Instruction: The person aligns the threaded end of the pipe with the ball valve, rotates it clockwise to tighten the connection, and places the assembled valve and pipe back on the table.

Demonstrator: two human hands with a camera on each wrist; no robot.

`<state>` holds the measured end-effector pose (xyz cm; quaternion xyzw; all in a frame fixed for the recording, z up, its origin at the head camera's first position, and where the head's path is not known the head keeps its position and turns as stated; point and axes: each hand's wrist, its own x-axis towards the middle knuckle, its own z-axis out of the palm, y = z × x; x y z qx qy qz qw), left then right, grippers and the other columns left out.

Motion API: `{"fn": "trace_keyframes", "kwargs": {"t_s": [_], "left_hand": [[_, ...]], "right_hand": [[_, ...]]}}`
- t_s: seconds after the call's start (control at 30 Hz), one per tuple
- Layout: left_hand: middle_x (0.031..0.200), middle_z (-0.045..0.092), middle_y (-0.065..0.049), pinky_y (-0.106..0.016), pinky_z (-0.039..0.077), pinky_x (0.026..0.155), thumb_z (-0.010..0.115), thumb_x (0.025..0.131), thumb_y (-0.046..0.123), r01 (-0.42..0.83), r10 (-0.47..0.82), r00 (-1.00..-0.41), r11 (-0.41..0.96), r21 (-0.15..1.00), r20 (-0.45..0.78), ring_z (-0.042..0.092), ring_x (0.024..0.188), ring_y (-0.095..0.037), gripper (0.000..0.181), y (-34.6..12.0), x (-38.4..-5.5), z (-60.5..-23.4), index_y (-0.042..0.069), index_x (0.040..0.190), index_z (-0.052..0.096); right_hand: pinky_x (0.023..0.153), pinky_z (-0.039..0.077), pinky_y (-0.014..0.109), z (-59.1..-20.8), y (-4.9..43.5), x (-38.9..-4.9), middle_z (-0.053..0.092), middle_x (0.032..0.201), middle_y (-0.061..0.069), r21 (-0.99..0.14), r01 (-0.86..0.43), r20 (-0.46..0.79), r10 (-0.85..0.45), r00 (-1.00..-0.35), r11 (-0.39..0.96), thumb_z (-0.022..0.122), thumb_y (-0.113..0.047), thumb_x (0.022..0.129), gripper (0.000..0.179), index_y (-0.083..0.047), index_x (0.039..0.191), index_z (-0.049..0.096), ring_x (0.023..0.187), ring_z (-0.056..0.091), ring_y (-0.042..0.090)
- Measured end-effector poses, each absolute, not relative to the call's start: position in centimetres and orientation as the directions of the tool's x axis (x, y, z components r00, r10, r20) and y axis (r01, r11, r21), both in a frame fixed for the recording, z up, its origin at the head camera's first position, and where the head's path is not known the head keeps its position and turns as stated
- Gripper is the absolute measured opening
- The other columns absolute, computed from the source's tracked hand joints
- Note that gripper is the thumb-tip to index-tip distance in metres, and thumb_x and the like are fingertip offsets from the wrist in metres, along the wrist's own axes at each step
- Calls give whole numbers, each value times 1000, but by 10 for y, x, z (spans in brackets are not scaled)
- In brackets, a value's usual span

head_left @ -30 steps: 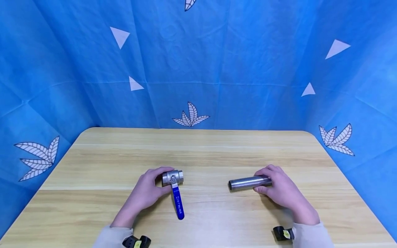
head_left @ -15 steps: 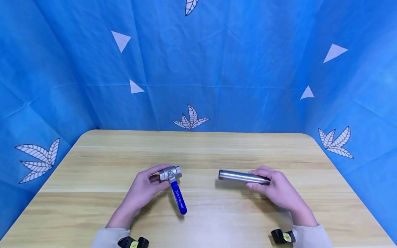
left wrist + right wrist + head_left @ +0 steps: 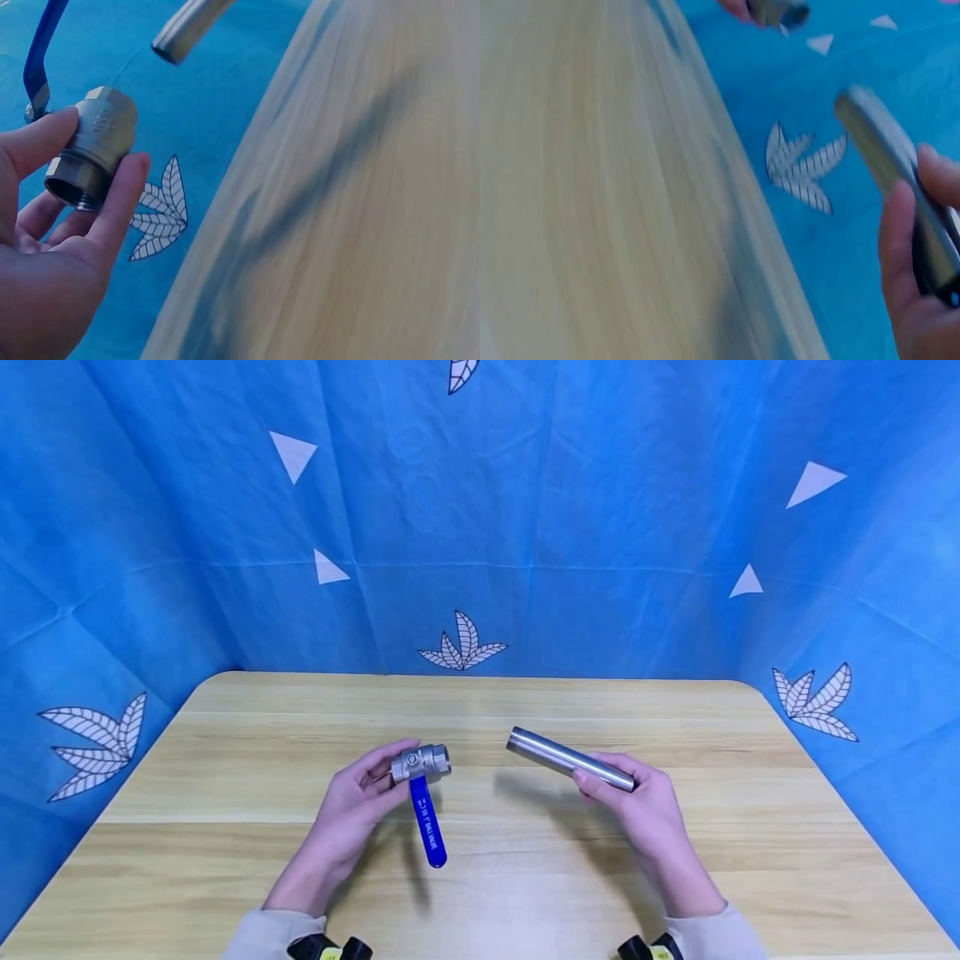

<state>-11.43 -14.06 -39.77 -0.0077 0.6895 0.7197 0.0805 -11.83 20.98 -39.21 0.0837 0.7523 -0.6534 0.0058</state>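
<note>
My left hand (image 3: 352, 810) grips a metal ball valve (image 3: 422, 762) by its body, thumb on the near side and fingers behind. The valve's blue lever handle (image 3: 428, 827) points down toward me in the head view. In the left wrist view, the hollow threaded opening of the valve (image 3: 106, 127) faces the palm side. My right hand (image 3: 645, 810) pinches a steel pipe (image 3: 566, 757) near its right end. The pipe slants up to the left, its threaded end toward the valve. A gap separates the two, and both are lifted off the table.
A light wooden table (image 3: 480, 710) lies below both hands, with their shadows on it. Blue cloth (image 3: 480, 510) with white leaves and triangles hangs behind the table and on both sides.
Both hands have lifted their things off the table. The pipe has moved left and tilted, its left end rising toward the valve. The valve has risen slightly and its open end turned.
</note>
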Motion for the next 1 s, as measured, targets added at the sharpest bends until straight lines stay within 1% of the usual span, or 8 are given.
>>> {"fn": "trace_keyframes", "kwargs": {"t_s": [0.1, 0.27, 0.33, 0.53, 0.67, 0.8, 0.9, 1.0], "left_hand": [[157, 56, -18, -22, 54, 109, 68, 96, -6, -108, 95, -990, -61, 992, -102, 67, 133, -16, 62, -138, -113, -397, 7, 155, 54], [157, 56, -19, -20, 53, 109, 69, 95, -7, -99, 69, -993, -52, 994, -95, 64, 137, -22, 62, -137, -111, -391, 7, 154, 55], [157, 57, -19, -20, 53, 109, 69, 95, -7, -99, 55, -994, -46, 994, -96, 64, 136, -21, 62, -137, -111, -390, 7, 154, 55], [154, 60, -15, -19, 54, 107, 67, 97, -6, -105, 23, -994, -40, 994, -104, 68, 127, -9, 59, -135, -115, -388, 10, 153, 56], [151, 63, -14, -19, 54, 107, 66, 98, -6, -115, 23, -993, -73, 991, -114, 70, 124, -9, 56, -131, -118, -390, 9, 152, 55], [149, 63, -13, -19, 54, 108, 65, 100, -7, -135, 14, -991, -104, 985, -135, 69, 124, -10, 54, -130, -120, -393, 7, 151, 56], [153, 60, -12, -17, 51, 110, 65, 101, -4, -152, 21, -988, -124, 981, -150, 66, 129, -9, 55, -130, -122, -396, 8, 153, 55], [158, 57, -9, -17, 49, 112, 67, 101, 0, -161, 38, -987, -148, 976, -157, 63, 134, -10, 56, -131, -123, -398, 10, 154, 54]], "right_hand": [[83, 65, 29, -387, 197, -115, 81, 94, -5, -988, 156, -151, 183, -971, 12, 87, -9, 90, 31, -2, 119, 79, 80, 78, 12], [82, 67, 33, -381, 182, -109, 81, 94, -2, -986, 131, -152, 231, -961, -103, 87, -4, 88, 28, 0, 115, 79, 79, 79, 14], [81, 67, 33, -379, 178, -109, 81, 94, -1, -985, 120, -146, 230, -962, -126, 86, -2, 88, 27, 1, 114, 79, 80, 79, 15], [78, 68, 33, -378, 175, -112, 80, 93, 0, -990, 68, -95, 222, -970, -125, 85, -1, 89, 23, -1, 112, 79, 77, 78, 18], [81, 68, 35, -382, 180, -113, 78, 100, 2, -984, 42, -80, 223, -972, -173, 81, 4, 90, 21, -6, 108, 80, 80, 78, 17], [86, 67, 34, -387, 187, -114, 72, 108, 3, -968, 27, -74, 181, -981, -249, 73, 4, 97, 18, -11, 108, 75, 85, 79, 17], [92, 66, 34, -389, 192, -116, 65, 117, 6, -956, 7, -42, 116, -992, -292, 63, -2, 105, 13, -9, 114, 69, 93, 78, 17], [96, 65, 35, -390, 195, -117, 62, 120, 7, -947, -7, -13, 60, -998, -321, 57, -6, 109, 13, -9, 117, 66, 99, 78, 18]]}}
